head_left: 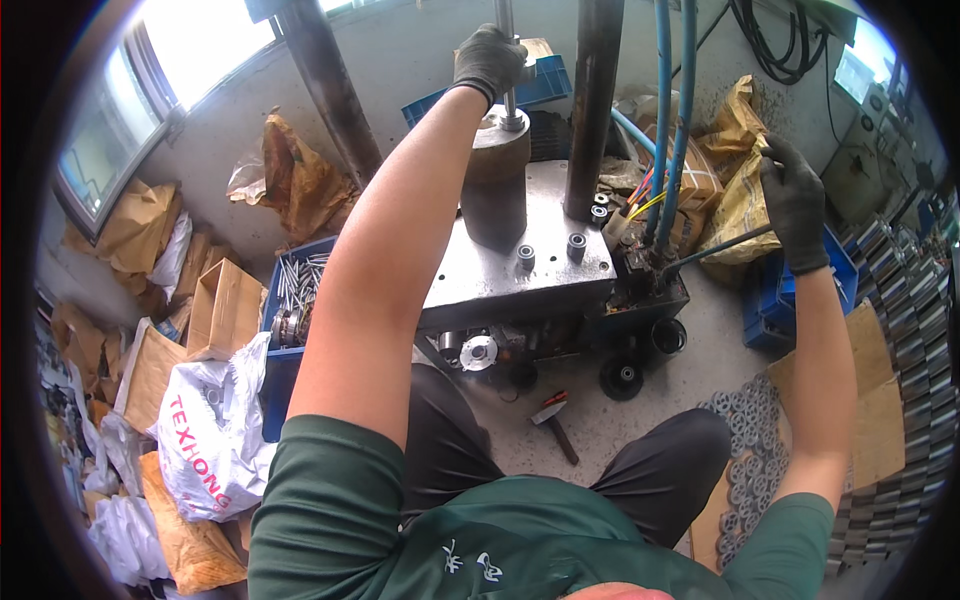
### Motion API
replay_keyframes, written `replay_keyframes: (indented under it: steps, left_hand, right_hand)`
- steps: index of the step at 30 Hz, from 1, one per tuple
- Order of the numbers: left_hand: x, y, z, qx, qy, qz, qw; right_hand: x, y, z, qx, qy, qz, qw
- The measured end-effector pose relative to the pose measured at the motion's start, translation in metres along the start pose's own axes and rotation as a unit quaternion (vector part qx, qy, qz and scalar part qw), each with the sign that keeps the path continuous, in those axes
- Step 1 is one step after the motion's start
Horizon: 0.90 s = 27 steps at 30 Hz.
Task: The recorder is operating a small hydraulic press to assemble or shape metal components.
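Observation:
At the top centre my left hand [490, 62], in a dark grey glove, is closed around an upright metal rod [505, 18]. Under it, the rod's lower end meets the top of a dark steel cylinder [496, 190]. This cylinder stands on a thick metal plate [470, 275]. Out to the right, my gloved right hand [797, 205] lies against the end of a thin dark lever [720, 246]. Its fingers reach loosely bent past the lever, and the palm side is hidden. Small bearings [577, 247] sit on the plate's right part.
Dark posts [595, 110] flank the cylinder. Blue hoses [685, 100] run down beside the lever's base. A hammer [556, 425] lies on the floor between my legs. A blue bin [290, 335] with metal pins stands left; many metal rings [755, 430] cover cardboard at right.

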State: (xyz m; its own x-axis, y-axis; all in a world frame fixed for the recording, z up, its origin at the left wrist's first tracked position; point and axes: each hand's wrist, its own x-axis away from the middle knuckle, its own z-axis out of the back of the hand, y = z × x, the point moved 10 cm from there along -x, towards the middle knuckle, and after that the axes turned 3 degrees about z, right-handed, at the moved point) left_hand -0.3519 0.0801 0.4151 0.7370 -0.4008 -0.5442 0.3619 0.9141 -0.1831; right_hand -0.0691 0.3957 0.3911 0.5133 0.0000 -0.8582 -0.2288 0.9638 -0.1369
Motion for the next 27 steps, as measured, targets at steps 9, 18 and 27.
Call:
replay_keyframes:
  steps: [9, 18, 27]
  left_hand:
    - [0.001, -0.04, -0.019, 0.331, 0.003, 0.221, 0.917]
    - [-0.004, -0.031, -0.013, 0.246, 0.015, 0.143, 0.958]
    - [-0.003, -0.003, -0.001, 0.031, 0.024, -0.012, 0.999]
  right_hand:
    - [0.068, -0.036, 0.023, 0.079, -0.119, 0.115, 0.983]
    - [0.149, -0.052, 0.006, -0.058, -0.466, -0.058, 0.881]
    - [0.153, -0.062, 0.017, -0.072, -0.401, -0.06, 0.911]
